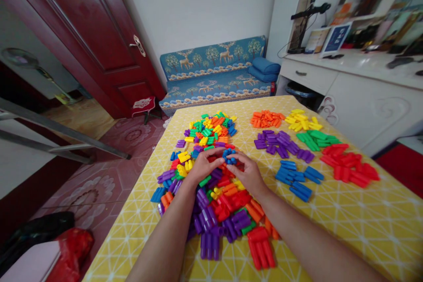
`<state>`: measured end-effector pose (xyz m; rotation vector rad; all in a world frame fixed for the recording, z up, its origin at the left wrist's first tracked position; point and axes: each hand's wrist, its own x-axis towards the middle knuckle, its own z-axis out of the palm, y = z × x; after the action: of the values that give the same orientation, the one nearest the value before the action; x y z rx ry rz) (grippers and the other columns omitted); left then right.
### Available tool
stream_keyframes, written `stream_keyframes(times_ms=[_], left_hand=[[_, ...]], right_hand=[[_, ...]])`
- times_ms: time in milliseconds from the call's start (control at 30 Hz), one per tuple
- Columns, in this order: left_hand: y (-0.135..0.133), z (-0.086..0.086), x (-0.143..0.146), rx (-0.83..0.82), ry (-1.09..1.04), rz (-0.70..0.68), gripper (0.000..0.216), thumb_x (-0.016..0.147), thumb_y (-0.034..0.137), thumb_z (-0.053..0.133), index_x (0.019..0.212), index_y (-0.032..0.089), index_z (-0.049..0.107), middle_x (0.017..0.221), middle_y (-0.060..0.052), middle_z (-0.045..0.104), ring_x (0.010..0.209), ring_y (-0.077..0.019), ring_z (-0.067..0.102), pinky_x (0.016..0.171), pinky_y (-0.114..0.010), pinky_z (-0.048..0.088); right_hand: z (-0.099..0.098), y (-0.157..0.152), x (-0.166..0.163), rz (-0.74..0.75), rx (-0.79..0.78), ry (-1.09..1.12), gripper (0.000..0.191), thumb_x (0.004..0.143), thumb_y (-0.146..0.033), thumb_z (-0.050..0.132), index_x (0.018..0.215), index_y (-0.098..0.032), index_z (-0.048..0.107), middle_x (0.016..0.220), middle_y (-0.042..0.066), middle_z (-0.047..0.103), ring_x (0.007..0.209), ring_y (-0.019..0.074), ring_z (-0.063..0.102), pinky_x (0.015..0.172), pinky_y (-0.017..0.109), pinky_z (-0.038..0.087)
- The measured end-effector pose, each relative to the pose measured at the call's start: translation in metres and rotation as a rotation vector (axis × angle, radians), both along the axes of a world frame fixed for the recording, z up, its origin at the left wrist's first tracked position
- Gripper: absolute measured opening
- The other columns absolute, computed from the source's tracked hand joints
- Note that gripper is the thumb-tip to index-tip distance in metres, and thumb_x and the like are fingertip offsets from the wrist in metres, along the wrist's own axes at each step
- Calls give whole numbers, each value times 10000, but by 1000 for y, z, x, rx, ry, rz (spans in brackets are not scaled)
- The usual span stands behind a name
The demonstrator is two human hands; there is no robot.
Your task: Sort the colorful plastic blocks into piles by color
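Between both hands, above the mixed pile, is a small cluster of blue plastic building pieces point(229, 156). My left hand point(209, 165) has its fingers and thumb closed on the left side of it. From the right, my right hand point(245, 171) grips the same blue pieces with thumb and fingertips. Beneath my hands spreads a large mixed pile point(206, 211) of purple, red, yellow, green, orange and blue pieces. Sorted heaps lie to the right: blue point(294, 178), purple point(276, 142), orange point(267, 119), yellow point(301, 120), green point(317, 139) and red point(348, 163).
The table point(350, 233) wears a yellow cloth with white lines. Behind it stands a blue patterned sofa point(211, 86). A white cabinet point(380, 105) is at the right, a red door point(112, 22) at the left. A metal frame point(89, 134) stands left of the table.
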<state>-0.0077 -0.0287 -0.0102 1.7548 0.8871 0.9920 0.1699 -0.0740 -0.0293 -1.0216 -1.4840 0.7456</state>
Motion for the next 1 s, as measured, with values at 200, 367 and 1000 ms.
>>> stream_keyframes(times_ms=[200, 367, 1000], left_hand=[[2, -4, -1, -35, 10, 14, 418, 753, 417, 701, 1093, 173, 700, 1034, -96, 721, 973, -253, 661, 888, -374, 521], [3, -3, -2, -12, 52, 45, 370, 777, 410, 675, 1064, 181, 710, 1005, -92, 729, 928, -240, 673, 851, -362, 530], [5, -5, 0, 39, 71, 121, 267, 796, 373, 645, 953, 175, 734, 939, -64, 744, 883, -218, 678, 818, -321, 526]], right_hand=[[-1, -1, -1, -52, 26, -34, 189, 795, -303, 639, 964, -220, 658, 1014, 42, 654, 942, 194, 607, 849, 324, 479], [18, -8, 16, -168, -26, -65, 182, 831, -351, 589, 945, -211, 614, 900, 29, 648, 806, 172, 609, 716, 283, 487], [-13, -54, 185, -550, 135, -645, 280, 815, -434, 593, 995, -223, 628, 1100, 82, 667, 1032, 254, 622, 937, 420, 474]])
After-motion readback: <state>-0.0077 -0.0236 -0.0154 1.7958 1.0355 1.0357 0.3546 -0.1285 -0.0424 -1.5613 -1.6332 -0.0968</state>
